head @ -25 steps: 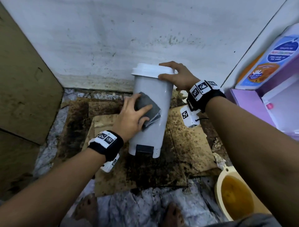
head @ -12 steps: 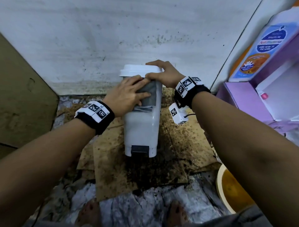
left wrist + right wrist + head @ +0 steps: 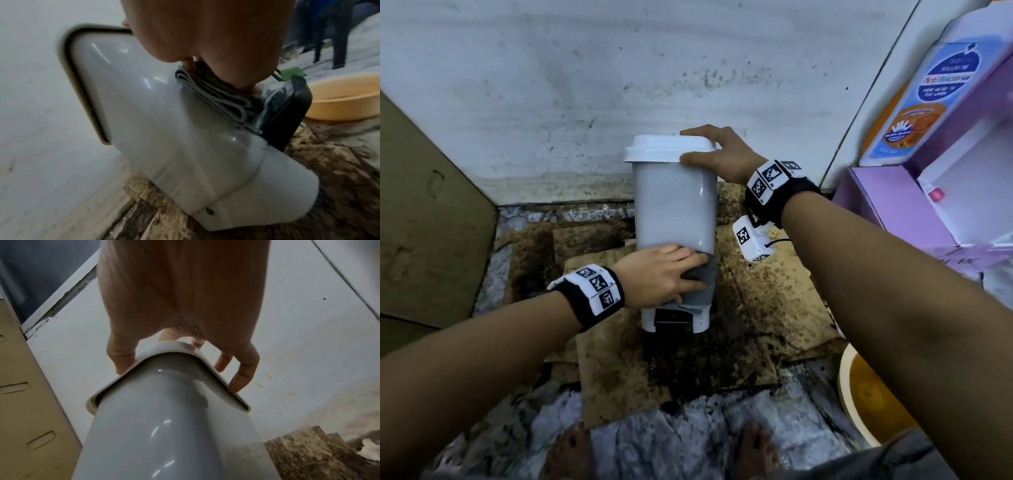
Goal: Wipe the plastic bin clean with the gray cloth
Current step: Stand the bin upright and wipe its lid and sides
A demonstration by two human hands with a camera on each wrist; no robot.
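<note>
A grey plastic pedal bin (image 3: 674,212) with a white lid (image 3: 667,147) stands upright on stained cardboard against the wall. My left hand (image 3: 667,277) presses the folded gray cloth (image 3: 702,287) flat against the bin's lower front, just above the black pedal (image 3: 674,317). The left wrist view shows the cloth (image 3: 218,97) sandwiched between my left hand (image 3: 205,32) and the bin wall (image 3: 164,129). My right hand (image 3: 717,154) grips the lid's right edge, thumb in front. In the right wrist view its fingers (image 3: 242,374) curl over the lid rim (image 3: 180,347).
A yellow basin (image 3: 859,394) of brownish liquid sits on the floor at lower right. Purple boxes (image 3: 893,212) stand close on the right, a brown cardboard panel (image 3: 431,222) on the left. The white wall (image 3: 619,85) is directly behind the bin. My bare feet (image 3: 571,452) are below.
My left hand slid the cloth from mid-height up to just under the lid, then down to the bin's lower front. The right hand stayed on the lid.
</note>
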